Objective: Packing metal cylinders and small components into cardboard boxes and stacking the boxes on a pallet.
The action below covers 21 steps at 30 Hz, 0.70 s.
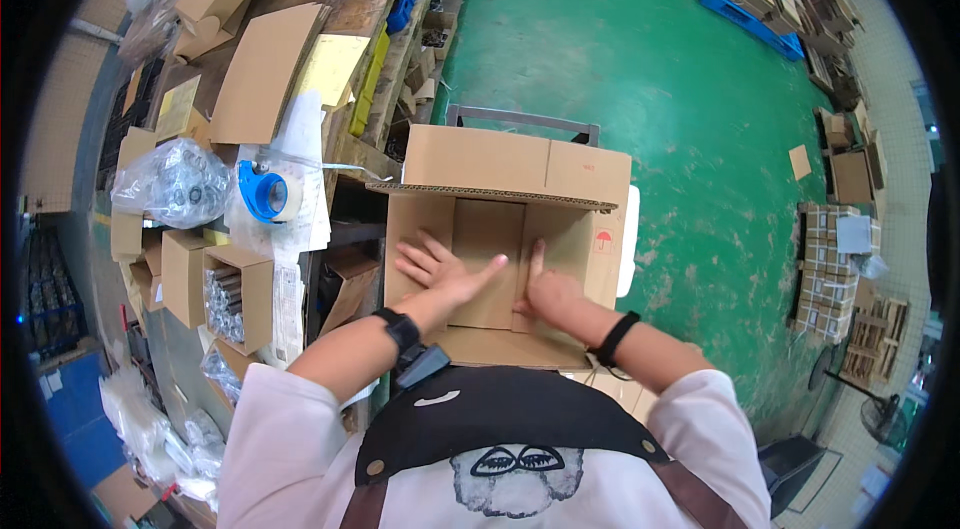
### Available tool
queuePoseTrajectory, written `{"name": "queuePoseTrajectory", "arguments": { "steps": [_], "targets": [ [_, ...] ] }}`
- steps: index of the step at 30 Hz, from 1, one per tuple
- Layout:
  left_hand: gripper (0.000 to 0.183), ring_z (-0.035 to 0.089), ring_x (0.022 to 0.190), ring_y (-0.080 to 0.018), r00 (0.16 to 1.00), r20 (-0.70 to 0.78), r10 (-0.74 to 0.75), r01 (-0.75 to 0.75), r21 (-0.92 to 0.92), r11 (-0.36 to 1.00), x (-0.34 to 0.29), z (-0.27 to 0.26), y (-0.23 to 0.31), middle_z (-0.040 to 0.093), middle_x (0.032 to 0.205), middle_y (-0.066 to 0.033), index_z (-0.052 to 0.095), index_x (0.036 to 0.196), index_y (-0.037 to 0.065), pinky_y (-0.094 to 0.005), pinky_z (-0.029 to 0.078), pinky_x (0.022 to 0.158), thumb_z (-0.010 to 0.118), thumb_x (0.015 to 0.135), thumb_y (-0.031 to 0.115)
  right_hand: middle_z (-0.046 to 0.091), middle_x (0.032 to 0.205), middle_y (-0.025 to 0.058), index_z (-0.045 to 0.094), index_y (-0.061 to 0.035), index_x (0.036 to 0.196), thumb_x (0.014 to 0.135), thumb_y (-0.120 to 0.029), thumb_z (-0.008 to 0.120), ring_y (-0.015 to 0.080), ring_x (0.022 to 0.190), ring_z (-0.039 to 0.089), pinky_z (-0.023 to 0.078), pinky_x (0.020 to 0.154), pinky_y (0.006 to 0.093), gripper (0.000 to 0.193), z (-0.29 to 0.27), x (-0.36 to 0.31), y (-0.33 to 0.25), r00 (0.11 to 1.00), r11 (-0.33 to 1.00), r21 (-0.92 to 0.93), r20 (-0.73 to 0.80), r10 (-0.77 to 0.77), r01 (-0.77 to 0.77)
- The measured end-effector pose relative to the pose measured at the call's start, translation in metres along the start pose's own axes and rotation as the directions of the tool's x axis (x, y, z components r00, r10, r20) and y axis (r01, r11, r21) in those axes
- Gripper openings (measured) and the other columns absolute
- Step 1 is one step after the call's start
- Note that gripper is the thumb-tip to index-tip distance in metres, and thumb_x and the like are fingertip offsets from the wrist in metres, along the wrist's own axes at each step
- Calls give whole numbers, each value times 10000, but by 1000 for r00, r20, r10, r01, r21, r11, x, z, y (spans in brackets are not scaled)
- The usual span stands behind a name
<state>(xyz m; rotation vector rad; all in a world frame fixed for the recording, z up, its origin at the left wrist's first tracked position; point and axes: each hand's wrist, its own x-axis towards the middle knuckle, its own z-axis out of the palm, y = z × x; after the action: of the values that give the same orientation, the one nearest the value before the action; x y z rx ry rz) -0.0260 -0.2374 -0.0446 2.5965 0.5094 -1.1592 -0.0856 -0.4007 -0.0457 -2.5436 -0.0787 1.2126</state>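
An opened cardboard box (480,157) stands right in front of me, with a raised flap along its far side. Both of my hands reach down inside it. My left hand (443,269) lies by the left inner wall, its fingers spread and its thumb stretched toward the middle. My right hand (556,293) is at the right side of the interior, index finger stretched out against the cardboard and thumb pointing left; its other fingers are partly hidden. Neither hand holds anything that I can see. A seam runs down the box bottom between them.
Left of the box, a blue tape dispenser (264,193) lies on papers beside a clear plastic bag (176,181). A small open carton (240,301) holds metal parts. Stacked cartons (826,274) stand at the right, near a black fan (880,417). A blue pallet (750,21) bears flat cardboard.
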Motion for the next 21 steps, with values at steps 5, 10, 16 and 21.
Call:
{"name": "queuePoseTrajectory", "arguments": {
  "steps": [5, 10, 16, 21],
  "targets": [
    [1450, -283, 1327, -476, 996, 89, -17, 3, 153, 988, -10, 33, 34, -319, 1423, -311, -251, 1420, 55, -744, 49, 977, 674, 565, 772, 661, 856, 200, -25, 36, 1433, 837, -341, 656, 322, 766, 656, 517, 664, 374, 981, -5, -1, 39, 990, 947, 292, -49, -128, 137],
    [1448, -288, 1340, -445, 983, 133, -129, 111, 140, 984, -13, 24, 39, -328, 1442, -265, -269, 1422, 107, -787, 76, 929, 720, 560, 722, 657, 823, 139, 636, -32, 994, 892, -187, 568, 232, 714, 642, 497, 624, 340, 197, -139, -18, -14, 801, 851, 307, -566, -197, 426],
    [1071, -128, 1341, -558, 930, 198, 309, -357, 293, 887, 8, 50, -22, -150, 1470, -344, 12, 1495, 127, -745, 150, 978, 615, 760, 620, 304, 1484, 162, 328, -171, 1444, 934, -579, 279, 363, 1381, 248, 185, 1097, 572, 654, -80, 109, -1, 928, 910, 181, -55, -368, 372],
    [453, 308, 1370, -216, 653, 80, 753, -751, 203, 629, -68, -41, -123, 351, 1474, -56, 493, 1323, 138, -558, 178, 1088, 471, 939, 376, 105, 1535, 194, 177, -156, 1488, 941, -531, 343, 443, 1399, 102, 96, 1047, 683, 683, -29, 77, -23, 901, 932, -359, -387, -195, 47]
  ]
}}
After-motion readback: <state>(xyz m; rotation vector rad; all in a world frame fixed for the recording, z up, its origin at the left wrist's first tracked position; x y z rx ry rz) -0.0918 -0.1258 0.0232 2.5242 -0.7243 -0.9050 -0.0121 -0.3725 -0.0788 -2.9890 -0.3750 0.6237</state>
